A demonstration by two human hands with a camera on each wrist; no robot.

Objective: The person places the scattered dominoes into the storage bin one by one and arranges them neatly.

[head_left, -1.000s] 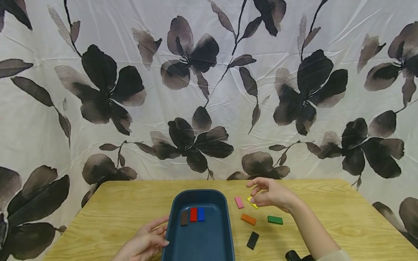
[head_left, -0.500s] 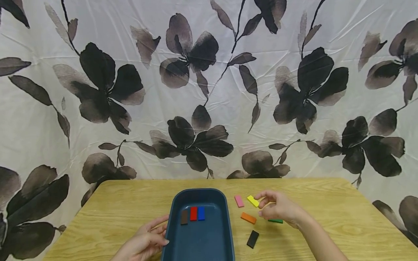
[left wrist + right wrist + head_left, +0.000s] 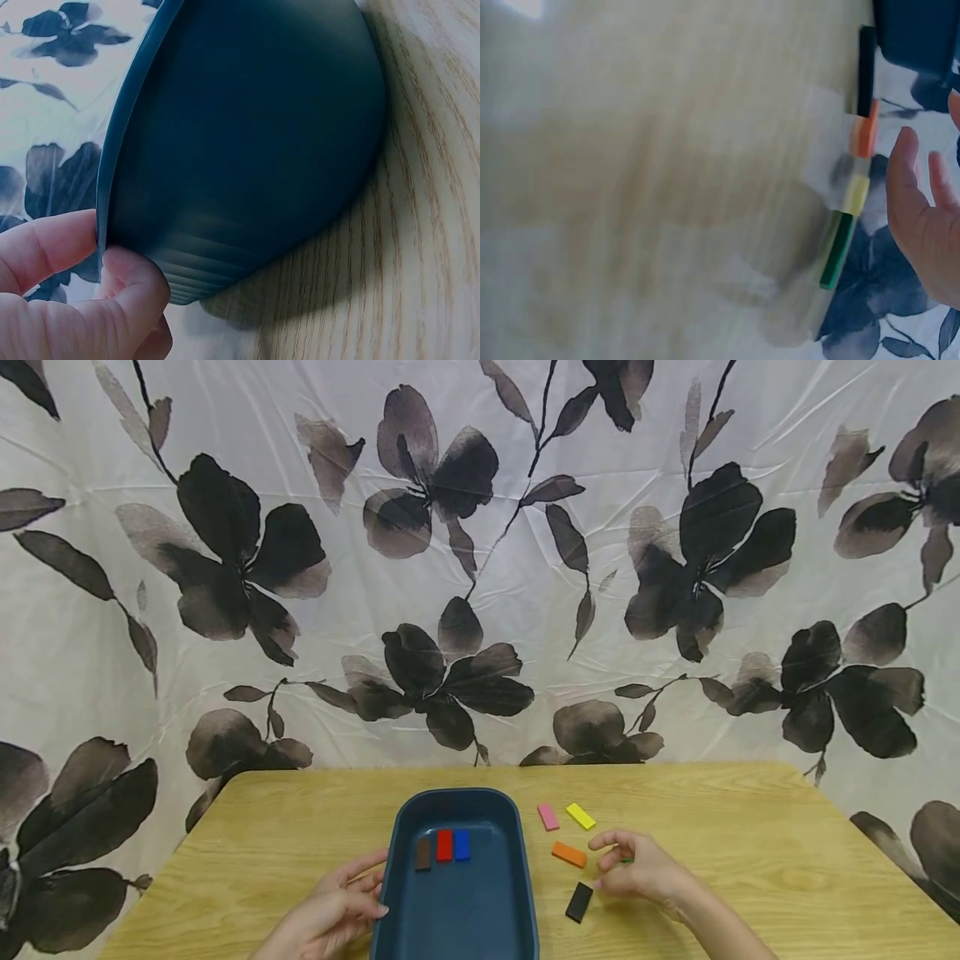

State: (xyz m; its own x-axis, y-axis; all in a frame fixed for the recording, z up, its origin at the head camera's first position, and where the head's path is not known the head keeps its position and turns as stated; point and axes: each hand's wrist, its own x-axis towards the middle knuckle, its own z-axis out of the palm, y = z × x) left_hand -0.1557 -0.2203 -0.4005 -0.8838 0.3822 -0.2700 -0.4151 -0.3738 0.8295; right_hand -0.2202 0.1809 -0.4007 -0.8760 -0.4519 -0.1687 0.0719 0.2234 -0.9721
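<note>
My left hand [image 3: 330, 910] pinches the left rim of a dark blue tray [image 3: 395, 839]; the left wrist view shows thumb and fingers on either side of the tray wall [image 3: 247, 135]. Inside the tray lie a brown block [image 3: 423, 854], a red block [image 3: 445, 845] and a blue block [image 3: 462, 845]. To the right of the tray, my right hand [image 3: 641, 867] hovers with bent, parted fingers and holds nothing. Under it, a green block [image 3: 837, 251] is mostly hidden in the head view. Beside the hand are an orange block [image 3: 569, 854] and a black block [image 3: 579, 902].
Farther back on the wooden table [image 3: 300, 810] lie a pink block [image 3: 548, 817] and a yellow block [image 3: 581, 816]. A flower-printed cloth [image 3: 555, 693] hangs behind the table's far edge.
My right hand has moved back toward me from over the yellow block to over the green one, uncovering the yellow block. My left hand and the tray stay put.
</note>
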